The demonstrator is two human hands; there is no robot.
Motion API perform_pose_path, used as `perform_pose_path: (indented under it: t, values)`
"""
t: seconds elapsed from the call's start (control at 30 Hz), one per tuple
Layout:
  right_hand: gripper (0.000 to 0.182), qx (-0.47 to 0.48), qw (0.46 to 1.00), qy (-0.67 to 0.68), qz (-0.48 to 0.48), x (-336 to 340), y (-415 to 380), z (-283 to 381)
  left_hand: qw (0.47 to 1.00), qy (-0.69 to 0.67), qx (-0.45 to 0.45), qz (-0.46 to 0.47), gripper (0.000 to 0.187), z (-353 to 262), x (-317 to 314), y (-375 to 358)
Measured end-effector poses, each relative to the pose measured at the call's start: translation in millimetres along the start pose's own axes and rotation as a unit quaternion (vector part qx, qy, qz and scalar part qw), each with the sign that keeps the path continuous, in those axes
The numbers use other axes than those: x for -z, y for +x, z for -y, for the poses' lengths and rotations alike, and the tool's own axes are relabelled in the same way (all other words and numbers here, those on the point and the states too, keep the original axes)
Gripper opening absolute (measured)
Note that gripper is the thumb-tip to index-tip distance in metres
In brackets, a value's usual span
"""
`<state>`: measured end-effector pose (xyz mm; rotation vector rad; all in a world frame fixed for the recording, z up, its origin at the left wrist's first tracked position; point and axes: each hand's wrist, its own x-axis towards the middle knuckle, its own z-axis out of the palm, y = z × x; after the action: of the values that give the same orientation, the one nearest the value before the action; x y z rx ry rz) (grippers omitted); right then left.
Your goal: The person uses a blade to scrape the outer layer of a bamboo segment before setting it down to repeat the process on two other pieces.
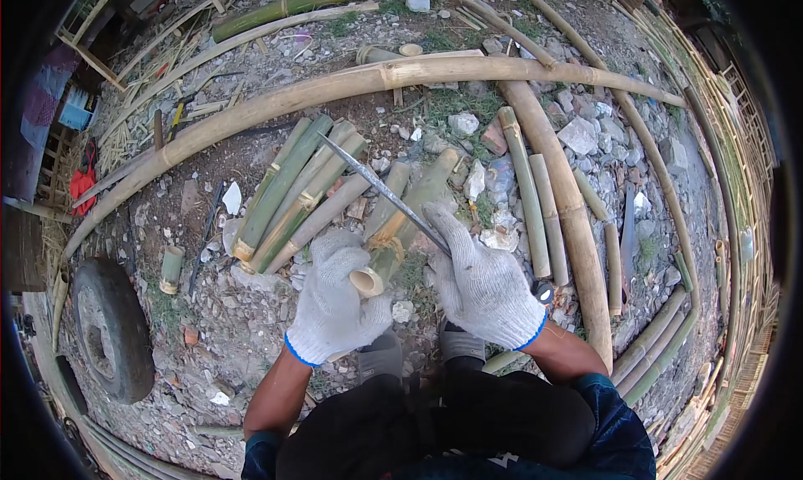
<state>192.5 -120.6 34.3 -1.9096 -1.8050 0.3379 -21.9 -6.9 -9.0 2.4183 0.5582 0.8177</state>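
Head view: the white-gloved left hand (339, 296) grips the low end of a short, green, hollow bamboo tube (383, 265), between both hands. The white-gloved right hand (485, 283) grips a long, grey metal blade (376, 183) across it. Best hold the tube firmly, left fingers away from the edge.

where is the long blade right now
At the head view's centre, the long blade slants up-left from the right hand across the bamboo piece in the left hand.

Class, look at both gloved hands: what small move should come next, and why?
Probably press the blade lightly against the bamboo piece, away from the left hand: that hand grips the piece, and the right hand holds the blade across it; contact is unclear.
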Motion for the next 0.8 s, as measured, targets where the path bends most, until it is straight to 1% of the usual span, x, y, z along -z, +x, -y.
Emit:
perform_pose_path:
  t: [0.03,0.07,0.17,0.2,0.3,0.4,0.5,0.6,0.67,0.7,0.73,0.8]
  values:
    - [0.065,0.015,0.999,0.026,-0.021,2,4,2,1.000,0.015,-0.002,0.003,0.059,1,1,5]
    - [0.066,0.025,1.000,-0.002,0.017,1,5,4,1.000,0.014,-0.003,-0.004,0.060,-1,1,5]
    - [0.071,0.038,0.994,-0.075,0.063,-6,7,-2,1.000,0.015,-0.001,0.009,0.060,1,4,3]
    - [0.071,0.035,0.995,-0.079,0.059,-8,8,-1,1.000,0.011,0.004,0.014,0.055,1,6,3]
    - [0.067,0.007,0.999,-0.018,0.045,-17,8,3,0.999,-0.003,0.034,-0.040,0.053,-1,2,-1]
    - [0.072,0.015,1.000,-0.005,0.004,-6,10,8,0.999,-0.004,0.022,-0.050,0.061,4,3,-1]
    - [0.068,0.055,0.998,0.029,-0.031,19,12,17,0.998,-0.011,0.041,-0.044,0.055,3,6,1]
    - [0.069,0.022,0.989,-0.113,0.096,-6,14,-3,0.997,-0.022,0.038,-0.066,0.054,-1,2,2]
    - [0.068,-0.011,0.993,-0.101,0.068,-20,12,-34,0.997,-0.031,0.023,-0.062,0.054,3,2,-3]
    - [0.068,-0.025,0.994,-0.093,0.060,-18,15,-39,0.997,-0.036,0.021,-0.061,0.055,6,2,-5]
    - [0.064,-0.053,0.996,-0.056,0.040,-16,12,-38,0.997,-0.020,0.010,-0.069,0.057,8,3,-7]
    - [0.062,-0.057,0.998,0.001,0.010,-10,9,-26,0.991,-0.063,0.069,-0.098,0.058,6,3,-8]
